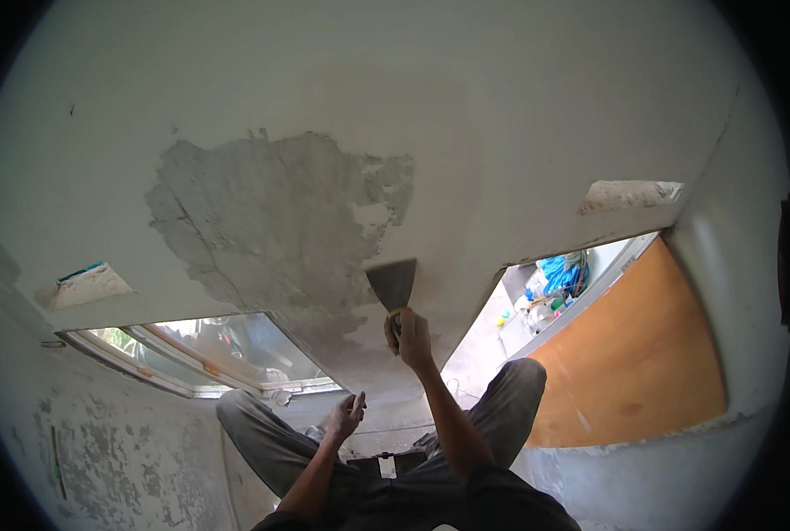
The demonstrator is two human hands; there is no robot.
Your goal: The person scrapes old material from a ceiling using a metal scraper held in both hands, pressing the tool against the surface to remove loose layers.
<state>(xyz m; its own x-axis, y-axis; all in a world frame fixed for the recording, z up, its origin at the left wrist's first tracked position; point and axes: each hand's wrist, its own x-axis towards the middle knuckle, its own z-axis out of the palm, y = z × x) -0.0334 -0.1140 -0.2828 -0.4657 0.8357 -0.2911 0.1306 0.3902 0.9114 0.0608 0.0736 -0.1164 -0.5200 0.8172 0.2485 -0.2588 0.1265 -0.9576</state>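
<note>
My right hand (pixel 411 340) grips the handle of a broad putty knife (pixel 394 282), its blade pointing up against the wall. The blade's edge lies just below and right of a large bare grey patch (pixel 269 219) with ragged borders, where the pale coating (pixel 474 152) is gone. Fine cracks run down the patch's left side. Lower and to the left, my left hand (pixel 347 418) hangs in front of my lap with loosely bent fingers and nothing visible in it.
A sliding window (pixel 236 352) is at lower left and a doorway at right, with an orange-brown wooden door (pixel 634 358). Through it appear piled items and a blue bundle (pixel 563 275). Two rough recesses (pixel 93 287) (pixel 630 194) break the wall. The left side wall (pixel 136 451) is flaking.
</note>
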